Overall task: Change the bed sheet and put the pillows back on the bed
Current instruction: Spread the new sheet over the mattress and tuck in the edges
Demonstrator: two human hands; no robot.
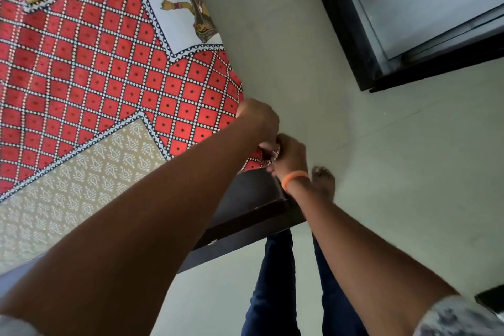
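Observation:
A red checked bed sheet [109, 68] with white dotted lines, a beige patterned panel and a printed figure covers the bed at the left. Both my hands meet at the sheet's corner over the dark wooden bed frame [245, 204]. My left hand [259, 120] grips the bunched sheet edge from above. Right beside it, my right hand [290, 155], with an orange band on the wrist, pinches the same corner of fabric. No pillows are in view.
Pale floor [381, 172] runs along the right of the bed. A dark-framed glass door or cabinet [354, 35] stands at the upper right. My bare foot [323, 183] and legs in dark trousers stand close to the bed corner. A dark object shows at the lower right edge.

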